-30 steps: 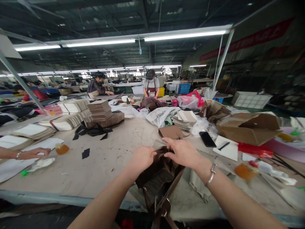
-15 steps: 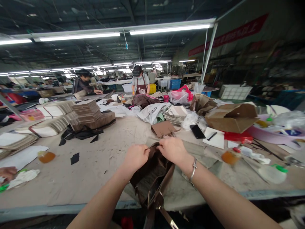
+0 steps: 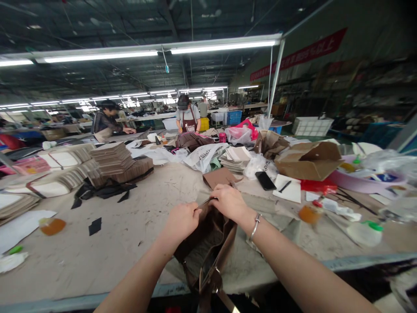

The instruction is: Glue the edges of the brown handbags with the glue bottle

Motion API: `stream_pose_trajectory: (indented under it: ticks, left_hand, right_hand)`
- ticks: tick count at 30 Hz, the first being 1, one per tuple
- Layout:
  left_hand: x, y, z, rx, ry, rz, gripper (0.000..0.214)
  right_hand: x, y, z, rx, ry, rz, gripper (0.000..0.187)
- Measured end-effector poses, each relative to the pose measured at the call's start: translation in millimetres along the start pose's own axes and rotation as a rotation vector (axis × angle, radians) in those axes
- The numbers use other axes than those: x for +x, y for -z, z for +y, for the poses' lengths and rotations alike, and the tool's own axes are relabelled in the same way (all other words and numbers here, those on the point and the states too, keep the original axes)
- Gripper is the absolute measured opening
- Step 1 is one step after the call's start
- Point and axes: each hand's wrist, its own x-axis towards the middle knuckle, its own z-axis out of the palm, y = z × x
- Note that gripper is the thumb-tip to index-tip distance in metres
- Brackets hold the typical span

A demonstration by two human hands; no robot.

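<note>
A dark brown bag (image 3: 208,243) lies on the worktable (image 3: 130,230) in front of me, its straps and metal rings hanging over the near edge. My left hand (image 3: 180,221) is closed on the bag's upper left rim. My right hand (image 3: 228,202), with a bracelet on the wrist, is closed on the rim just to the right. Both hands meet at the bag's far end. A flat brown piece (image 3: 220,177) lies just beyond them.
Stacks of brown and white panels (image 3: 110,163) sit at the left, with black scraps (image 3: 95,226) nearby. A phone (image 3: 265,180), white paper with a pen (image 3: 286,189), a cardboard box (image 3: 308,161) and glue bottles (image 3: 361,232) are at the right. Two people work across the far tables.
The view has swung to the right, so the table's contents sit further left. My hands stay closed on the bag's rim. The co-worker's hand at the left edge is out of view.
</note>
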Motion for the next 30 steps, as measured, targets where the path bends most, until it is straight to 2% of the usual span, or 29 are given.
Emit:
stream_pose_trajectory:
  ticks: [7, 14, 16, 19, 21, 23, 25, 27, 30]
  left_hand:
    - [1.0, 12.1, 1.3, -0.114, -0.091, -0.063, 0.03]
    - [21.5, 8.5, 10.9, -0.009, -0.067, -0.042, 0.031]
    - [24.1, 5.7, 10.9, -0.001, -0.054, -0.027, 0.032]
    - [24.6, 3.5, 10.3, 0.002, -0.024, -0.001, 0.029]
    - [24.4, 2.9, 10.2, -0.001, -0.008, 0.01, 0.028]
    - [25.1, 2.7, 9.7, -0.037, -0.009, 0.01, 0.027]
    - [26.7, 3.1, 7.9, -0.131, -0.015, 0.009, 0.027]
    - [28.7, 4.8, 5.0, -0.294, -0.048, -0.014, 0.031]
    - [31.6, 9.1, 1.5, -0.565, -0.166, -0.115, 0.035]
  right_hand:
    - [1.2, -0.1, -0.3, -0.037, 0.01, -0.016, 0.02]
    - [1.9, -2.9, -0.6, -0.021, 0.005, -0.004, 0.021]
    - [1.6, -2.8, 3.7, 0.104, -0.024, -0.048, 0.025]
    - [-2.1, 2.6, 17.0, 0.581, -0.055, -0.13, 0.039]
    - [-9.0, 8.9, 27.7, 0.906, -0.11, -0.063, 0.052]
    - [-21.2, 13.8, 36.1, 1.077, -0.216, 0.098, 0.055]
    - [-39.7, 13.2, 39.0, 1.127, -0.312, 0.257, 0.054]
    - [-63.2, 4.9, 35.0, 1.117, -0.348, 0.358, 0.052]
    - [-101.1, -17.2, 17.5, 1.047, -0.324, 0.384, 0.051]
